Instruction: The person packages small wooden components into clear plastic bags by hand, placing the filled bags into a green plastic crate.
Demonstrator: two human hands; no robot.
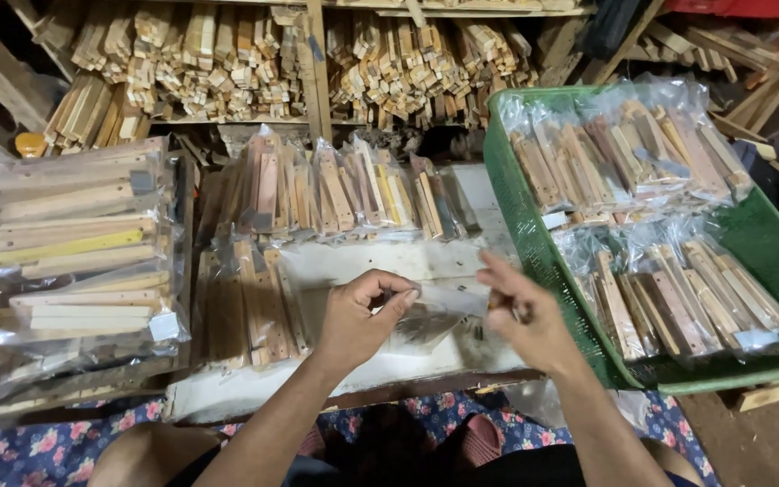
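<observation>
My left hand [358, 316] pinches the top edge of a small clear plastic bag [430, 316] between thumb and forefinger. My right hand [525, 311] grips its other end, fingers curled shut. It hangs over the white board [353, 266], left of the green basket [534, 243]. The film looks thin, crinkled and slippery; I judge a loose pinch could let it slide free or tear.

Clear plastic packets [619, 158] in green basket [534, 243]
</observation>
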